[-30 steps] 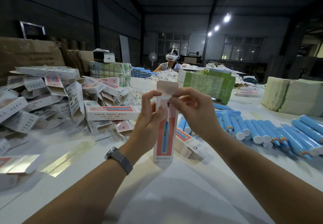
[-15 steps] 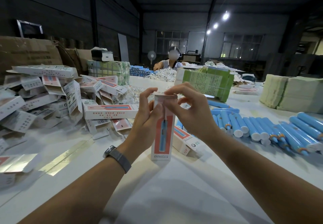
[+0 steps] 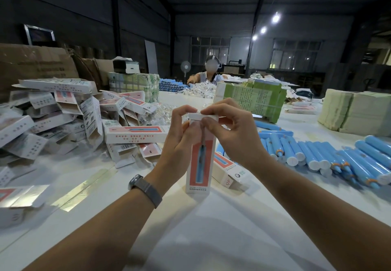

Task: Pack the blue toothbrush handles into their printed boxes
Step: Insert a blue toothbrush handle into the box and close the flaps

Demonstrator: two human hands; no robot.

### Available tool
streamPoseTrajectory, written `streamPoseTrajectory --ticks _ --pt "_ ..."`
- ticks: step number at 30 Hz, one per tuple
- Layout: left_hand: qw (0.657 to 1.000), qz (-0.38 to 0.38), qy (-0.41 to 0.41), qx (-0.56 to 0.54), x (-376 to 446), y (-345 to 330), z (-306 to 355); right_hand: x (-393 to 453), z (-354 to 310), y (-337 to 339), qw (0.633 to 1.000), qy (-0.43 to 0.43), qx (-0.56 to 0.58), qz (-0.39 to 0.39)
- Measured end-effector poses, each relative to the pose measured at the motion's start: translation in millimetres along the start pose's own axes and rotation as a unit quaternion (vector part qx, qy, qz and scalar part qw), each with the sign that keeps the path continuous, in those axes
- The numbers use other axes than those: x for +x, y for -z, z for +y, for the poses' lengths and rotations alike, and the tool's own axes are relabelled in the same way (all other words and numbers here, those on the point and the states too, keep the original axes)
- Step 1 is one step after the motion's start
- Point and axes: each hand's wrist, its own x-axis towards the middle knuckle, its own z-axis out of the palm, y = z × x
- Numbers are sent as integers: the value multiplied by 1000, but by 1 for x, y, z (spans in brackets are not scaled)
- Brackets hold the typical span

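A printed box (image 3: 199,165), white with a coral panel and a blue toothbrush picture, stands upright on the white table (image 3: 211,228) in front of me. My left hand (image 3: 179,141) grips its upper left side, fingers curled over the top. My right hand (image 3: 230,131) pinches the top flap, which lies folded down on the box. Loose blue toothbrush handles (image 3: 321,156) lie in a row at the right. A heap of printed boxes (image 3: 63,118) fills the left. Whether a handle is inside the held box is hidden.
Another printed box (image 3: 228,170) lies flat just behind the upright one. Green paper bundles (image 3: 254,99) and pale stacks (image 3: 355,112) stand at the back right. Flat box blanks (image 3: 19,194) lie at the near left. A person (image 3: 208,74) sits at the table's far end.
The top flap, upright a second ago, has been folded down onto the box. Both hands have closed in around the box's top; the box still stands in the same place.
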Motion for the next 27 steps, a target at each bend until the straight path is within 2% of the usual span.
streamPoseTrajectory --ticks 17,23,27 --pt "984 22 -64 166 1 1 1 9 -1 12 998 -43 42 -20" --pt "982 27 -70 173 1 1 2 11 -2 16 997 -50 33 -43" --pt "985 39 -55 158 1 -1 3 8 -5 11 999 -33 -2 -25"
